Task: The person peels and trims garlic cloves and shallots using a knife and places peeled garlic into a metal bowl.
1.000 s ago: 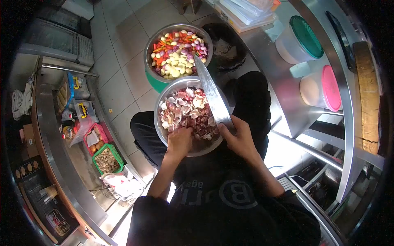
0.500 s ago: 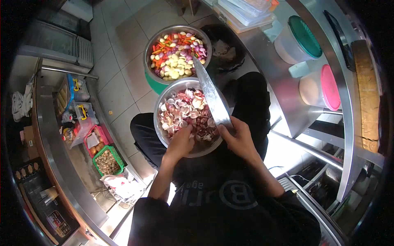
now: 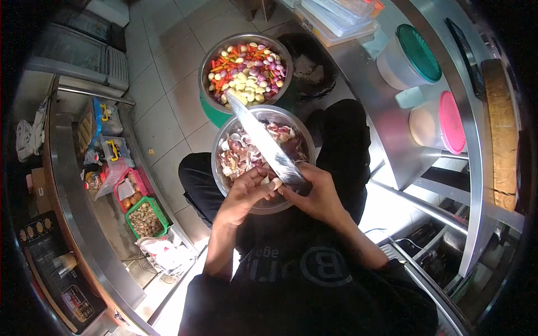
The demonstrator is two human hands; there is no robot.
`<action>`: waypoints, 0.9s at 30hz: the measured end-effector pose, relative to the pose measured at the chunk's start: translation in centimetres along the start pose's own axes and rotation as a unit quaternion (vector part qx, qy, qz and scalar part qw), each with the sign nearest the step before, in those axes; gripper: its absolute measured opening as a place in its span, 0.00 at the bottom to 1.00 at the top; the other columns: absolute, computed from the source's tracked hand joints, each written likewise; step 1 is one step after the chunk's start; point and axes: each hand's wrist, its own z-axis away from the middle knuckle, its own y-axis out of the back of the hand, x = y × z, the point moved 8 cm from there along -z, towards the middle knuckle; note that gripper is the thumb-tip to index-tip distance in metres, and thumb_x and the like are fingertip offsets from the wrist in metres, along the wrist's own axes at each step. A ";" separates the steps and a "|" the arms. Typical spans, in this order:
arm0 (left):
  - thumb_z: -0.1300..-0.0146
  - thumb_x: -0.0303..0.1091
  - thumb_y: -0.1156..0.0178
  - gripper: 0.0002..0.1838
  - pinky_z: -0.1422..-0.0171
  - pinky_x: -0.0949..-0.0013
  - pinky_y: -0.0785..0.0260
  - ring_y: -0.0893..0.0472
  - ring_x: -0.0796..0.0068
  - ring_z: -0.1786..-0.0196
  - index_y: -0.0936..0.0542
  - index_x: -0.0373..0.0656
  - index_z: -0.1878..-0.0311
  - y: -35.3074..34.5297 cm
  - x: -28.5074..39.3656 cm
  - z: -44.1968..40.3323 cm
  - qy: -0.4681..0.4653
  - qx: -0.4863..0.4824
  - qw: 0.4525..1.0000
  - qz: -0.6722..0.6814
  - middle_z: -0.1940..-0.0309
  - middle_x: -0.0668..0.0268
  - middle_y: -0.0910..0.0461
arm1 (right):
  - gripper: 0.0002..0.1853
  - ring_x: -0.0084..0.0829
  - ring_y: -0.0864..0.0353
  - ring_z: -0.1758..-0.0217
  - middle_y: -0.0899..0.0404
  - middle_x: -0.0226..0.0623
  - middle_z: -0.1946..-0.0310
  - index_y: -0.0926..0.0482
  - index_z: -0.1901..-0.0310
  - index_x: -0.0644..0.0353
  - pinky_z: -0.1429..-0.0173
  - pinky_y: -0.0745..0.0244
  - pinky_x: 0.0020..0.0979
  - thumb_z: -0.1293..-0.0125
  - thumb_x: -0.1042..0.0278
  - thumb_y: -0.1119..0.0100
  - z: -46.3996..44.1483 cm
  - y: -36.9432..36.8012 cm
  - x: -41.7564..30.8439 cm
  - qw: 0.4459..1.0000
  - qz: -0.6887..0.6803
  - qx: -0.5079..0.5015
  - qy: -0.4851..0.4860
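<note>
My right hand [image 3: 318,193] is closed round the handle end of a broad knife [image 3: 262,141]. Its blade slants up and left across a steel bowl [image 3: 269,208] in my lap. Dry garlic skins and reddish cloves [image 3: 238,151] fill that bowl. Pinched in the fingers of my left hand [image 3: 242,196] is a small pale garlic clove [image 3: 275,183], close to the right thumb and the knife's heel. Beyond, a larger steel bowl [image 3: 203,80] holds peeled garlic [image 3: 246,83], shallots [image 3: 274,68] and cut red chillies [image 3: 228,57].
To the right, a steel table [image 3: 386,109] carries a green-lidded tub [image 3: 400,61] and a pink-lidded tub [image 3: 428,124]. On the left, a low shelf holds a green basket [image 3: 147,218] and a pink basket [image 3: 131,190]. A black bag [image 3: 314,61] lies beside the far bowl.
My left hand has risen out of the skins with a clove in its fingers and come to my right hand. The knife has swung left, its tip now lower over the far bowl's edge.
</note>
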 end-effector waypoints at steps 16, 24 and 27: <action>0.23 0.24 0.31 0.14 0.43 0.75 0.21 0.12 0.82 0.51 0.15 0.30 0.38 -0.9 0.5 0.9 -0.097 0.135 0.985 0.041 0.51 0.64 0.09 | 0.15 0.55 0.10 0.53 0.16 0.52 0.54 0.16 0.46 0.67 0.52 0.16 0.44 0.31 0.72 0.29 1.0 0.4 -2.4 0.991 0.066 0.066 0.094; 0.24 0.22 0.30 0.12 0.45 0.78 0.21 0.13 0.82 0.51 0.15 0.29 0.41 -0.4 0.9 1.7 -0.135 0.173 0.976 -0.014 0.52 0.62 0.09 | 0.15 0.55 0.10 0.57 0.17 0.50 0.45 0.17 0.43 0.65 0.57 0.13 0.47 0.29 0.73 0.31 2.0 -1.0 -3.2 0.977 0.184 0.059 0.093; 0.24 0.23 0.30 0.12 0.46 0.79 0.22 0.14 0.84 0.53 0.14 0.29 0.42 -0.5 1.2 2.0 -0.132 0.183 0.974 -0.037 0.53 0.64 0.10 | 0.18 0.53 0.10 0.61 0.18 0.48 0.42 0.18 0.39 0.61 0.62 0.13 0.47 0.28 0.73 0.33 2.2 -1.3 -3.7 0.972 0.209 0.046 0.102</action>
